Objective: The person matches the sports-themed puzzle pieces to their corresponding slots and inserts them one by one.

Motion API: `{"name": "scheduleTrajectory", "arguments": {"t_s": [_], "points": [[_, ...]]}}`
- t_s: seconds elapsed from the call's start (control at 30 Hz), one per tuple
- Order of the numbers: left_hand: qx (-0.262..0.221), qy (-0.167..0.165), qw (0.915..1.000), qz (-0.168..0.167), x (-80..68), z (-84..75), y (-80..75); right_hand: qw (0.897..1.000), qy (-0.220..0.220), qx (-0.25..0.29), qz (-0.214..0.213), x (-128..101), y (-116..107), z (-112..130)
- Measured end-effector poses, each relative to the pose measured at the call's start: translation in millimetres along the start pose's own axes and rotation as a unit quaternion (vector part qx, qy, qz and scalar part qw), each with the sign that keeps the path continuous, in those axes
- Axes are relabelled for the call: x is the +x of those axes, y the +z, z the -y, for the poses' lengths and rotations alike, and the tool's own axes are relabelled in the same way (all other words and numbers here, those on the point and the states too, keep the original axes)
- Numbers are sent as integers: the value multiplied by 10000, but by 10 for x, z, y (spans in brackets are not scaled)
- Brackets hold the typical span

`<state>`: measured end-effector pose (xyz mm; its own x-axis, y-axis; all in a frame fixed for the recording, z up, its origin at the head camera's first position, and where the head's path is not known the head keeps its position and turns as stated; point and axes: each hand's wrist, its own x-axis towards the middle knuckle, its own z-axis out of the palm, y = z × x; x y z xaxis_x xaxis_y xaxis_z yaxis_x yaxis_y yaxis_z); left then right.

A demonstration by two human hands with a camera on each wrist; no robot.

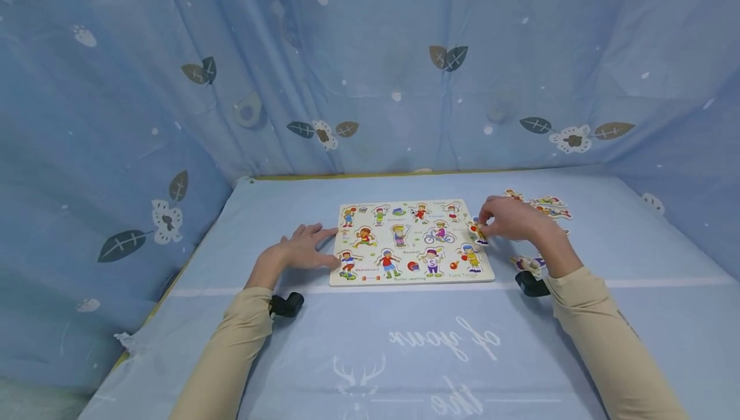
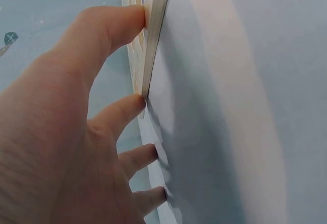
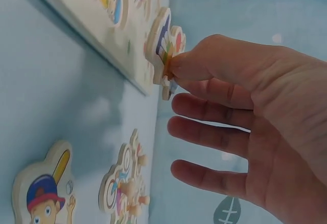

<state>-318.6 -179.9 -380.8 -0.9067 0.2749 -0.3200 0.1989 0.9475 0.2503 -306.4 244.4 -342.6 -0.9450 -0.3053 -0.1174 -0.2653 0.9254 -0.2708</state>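
Observation:
A wooden picture board (image 1: 413, 235) printed with sporty children lies flat on the table. My left hand (image 1: 300, 250) is at its left side, fingers spread. In the left wrist view the thumb and index fingertips touch the board's edge (image 2: 153, 45), while the other fingertips (image 2: 158, 193) reach the cloth. Over the board's right edge, my right hand (image 1: 514, 219) pinches a puzzle piece (image 3: 159, 42) between thumb and index finger. The piece stands tilted up in the right wrist view, showing a figure and a red round shape. The hand's other fingers extend loosely.
Several loose puzzle pieces (image 1: 552, 207) lie in a group beyond the right wrist, and another piece (image 1: 527, 264) lies nearer me. In the right wrist view, a baseball-boy piece (image 3: 43, 193) and pieces with wooden pegs (image 3: 125, 185) show. A patterned blue curtain (image 1: 376, 86) hangs behind the table.

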Motion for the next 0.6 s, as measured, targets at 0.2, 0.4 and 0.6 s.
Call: {"name": "scheduleTrajectory", "arguments": {"t_s": [0.2,0.4,0.6], "points": [[27,-40,10000,-25,18,-13,-16,9996,-114,-68,250,-13,-17,67],[112,42,9999,-40,42,-28,-14,9987,-28,71,501,-27,23,98],[56,26,10000,-12,9,-12,-10,9974,-79,207,686,-10,68,159]]}}
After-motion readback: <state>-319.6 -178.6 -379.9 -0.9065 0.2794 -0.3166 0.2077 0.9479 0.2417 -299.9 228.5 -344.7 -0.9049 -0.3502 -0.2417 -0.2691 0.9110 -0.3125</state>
